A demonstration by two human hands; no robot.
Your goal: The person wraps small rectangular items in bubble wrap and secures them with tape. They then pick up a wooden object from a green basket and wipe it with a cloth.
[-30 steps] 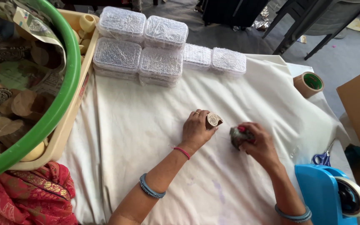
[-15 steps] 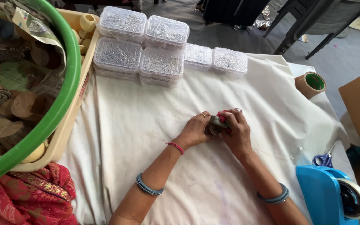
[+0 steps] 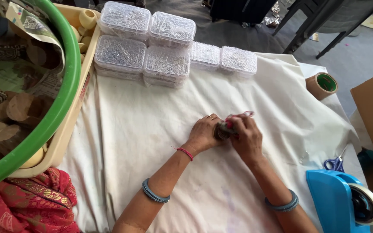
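Hands meet over the middle of the cloth-covered surface, both closed around one small round piece that looks brownish and disc-like, with a bit of red and pale wrapping showing at its upper edge. The left hand cups it from the side, fingers curled and a ring visible, while the right hand presses in from the other side with its fingertips on top; each grip is nearly closed and both are on that same piece. So little of the piece shows between the fingers that its exact make cannot be told. It appears light and stiff, easy to pinch by its rim, and the loose wrapping looks thin and likely to slip or tear if pulled hard. Behind the hands stand stacked clear plastic boxes filled with small silvery contents. To the left sits a green tub holding wooden discs, resting in a beige tray. A tape roll lies at the right, with scissors and a blue tape dispenser nearer.
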